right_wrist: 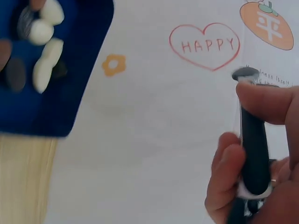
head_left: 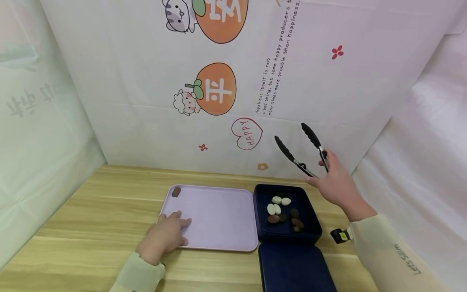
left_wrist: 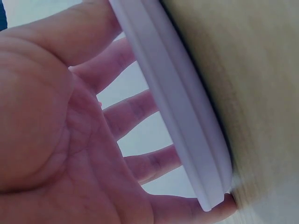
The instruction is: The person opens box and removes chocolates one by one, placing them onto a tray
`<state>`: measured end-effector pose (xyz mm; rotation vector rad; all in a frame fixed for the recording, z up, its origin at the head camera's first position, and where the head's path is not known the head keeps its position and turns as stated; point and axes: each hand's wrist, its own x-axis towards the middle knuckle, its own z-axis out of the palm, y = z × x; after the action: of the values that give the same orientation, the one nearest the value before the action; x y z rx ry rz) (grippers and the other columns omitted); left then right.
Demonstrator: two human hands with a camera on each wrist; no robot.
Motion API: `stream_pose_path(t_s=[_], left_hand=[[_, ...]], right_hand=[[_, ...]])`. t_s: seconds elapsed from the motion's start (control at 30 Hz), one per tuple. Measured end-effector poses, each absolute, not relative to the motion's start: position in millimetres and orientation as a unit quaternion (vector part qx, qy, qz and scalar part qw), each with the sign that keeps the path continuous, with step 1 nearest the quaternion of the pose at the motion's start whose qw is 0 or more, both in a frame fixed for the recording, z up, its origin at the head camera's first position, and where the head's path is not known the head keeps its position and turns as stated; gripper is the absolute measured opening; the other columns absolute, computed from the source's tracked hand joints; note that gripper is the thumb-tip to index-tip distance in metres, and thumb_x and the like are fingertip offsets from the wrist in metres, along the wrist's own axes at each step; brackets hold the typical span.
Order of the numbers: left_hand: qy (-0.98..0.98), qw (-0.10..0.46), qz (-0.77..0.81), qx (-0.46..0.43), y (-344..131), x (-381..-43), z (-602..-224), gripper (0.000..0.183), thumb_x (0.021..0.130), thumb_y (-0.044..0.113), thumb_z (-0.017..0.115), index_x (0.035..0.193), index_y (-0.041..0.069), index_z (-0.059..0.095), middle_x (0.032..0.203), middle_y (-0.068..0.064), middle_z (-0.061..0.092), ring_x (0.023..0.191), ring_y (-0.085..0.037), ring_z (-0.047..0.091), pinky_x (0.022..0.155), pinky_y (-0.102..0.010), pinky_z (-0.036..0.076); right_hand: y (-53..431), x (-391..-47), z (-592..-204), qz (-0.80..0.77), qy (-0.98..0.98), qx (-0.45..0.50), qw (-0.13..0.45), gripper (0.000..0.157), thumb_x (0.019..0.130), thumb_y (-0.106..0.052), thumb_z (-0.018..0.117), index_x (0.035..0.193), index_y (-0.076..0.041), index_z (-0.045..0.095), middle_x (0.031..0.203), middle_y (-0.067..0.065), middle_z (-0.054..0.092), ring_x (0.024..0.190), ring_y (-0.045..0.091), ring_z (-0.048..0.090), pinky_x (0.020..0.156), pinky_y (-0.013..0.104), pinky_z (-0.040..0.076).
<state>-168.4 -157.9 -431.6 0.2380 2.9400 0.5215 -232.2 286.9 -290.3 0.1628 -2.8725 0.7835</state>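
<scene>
My right hand (head_left: 338,180) holds a pair of tongs (head_left: 292,156) above the far right of the table. The tongs' black-tipped arms are spread apart with nothing between them. In the right wrist view, the thumb and fingers wrap round the dark handle (right_wrist: 254,149). My left hand (head_left: 166,233) rests on the near left corner of a lilac tray (head_left: 219,219), its fingers spread over the rim (left_wrist: 173,102). A small dark brown block (head_left: 176,192) lies in the tray's far left corner. Beside the tray, a navy box (head_left: 288,237) contains several white, brown and dark pebble-like pieces (head_left: 274,209).
A navy lid or flat panel (head_left: 295,267) lies in front of the box. The wood-grain table (head_left: 91,219) meets a printed white cloth (head_left: 146,121) at the back, with pale cloth on both sides. A small black strap piece (head_left: 340,236) hangs at the right sleeve.
</scene>
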Motion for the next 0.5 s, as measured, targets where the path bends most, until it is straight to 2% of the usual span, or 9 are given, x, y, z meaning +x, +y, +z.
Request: stream_pose_path(t_s=[0.13,0.23,0.37,0.5], left_hand=[[0.979,0.073,0.172,0.08,-158,-169,-432,0.06,0.077,0.022,0.084,0.133,0.014,0.066,0.148,-0.023,0.044,0.129,-0.064,0.031,0.086,-0.083,0.035],[0.979,0.074,0.172,0.081,-158,-168,-431,0.06,0.077,0.023,0.084,0.133,0.013,0.066,0.148,-0.024,0.044,0.129,-0.064,0.031,0.086,-0.082,0.035],[0.979,0.077,0.172,0.081,-158,-167,-430,0.06,0.078,0.023,0.084,0.134,0.014,0.065,0.148,-0.024,0.044,0.129,-0.064,0.031,0.086,-0.082,0.035],[0.979,0.074,0.17,0.083,-158,-168,-430,0.06,0.078,0.024,0.084,0.134,0.014,0.065,0.148,-0.024,0.044,0.129,-0.064,0.032,0.087,-0.082,0.035]], right_hand=[[300,-222,-292,0.22,-0.971,0.065,0.07,0.098,0.089,-0.054,0.069,0.154,-0.002,0.017,0.134,0.027,0.051,0.112,0.049,0.052,0.08,0.058,0.047],[305,-214,-295,0.183,-0.978,0.076,0.064,0.103,0.088,-0.053,0.071,0.152,0.007,0.016,0.127,0.028,0.057,0.102,0.046,0.059,0.076,0.055,0.05],[309,-204,-298,0.147,-0.985,0.085,0.044,0.114,0.087,-0.059,0.069,0.151,0.015,0.01,0.12,0.03,0.062,0.101,0.05,0.06,0.079,0.059,0.05],[310,-194,-299,0.125,-0.988,0.087,0.02,0.11,0.088,-0.059,0.066,0.15,0.015,0.014,0.111,0.026,0.066,0.097,0.047,0.063,0.077,0.058,0.052]])
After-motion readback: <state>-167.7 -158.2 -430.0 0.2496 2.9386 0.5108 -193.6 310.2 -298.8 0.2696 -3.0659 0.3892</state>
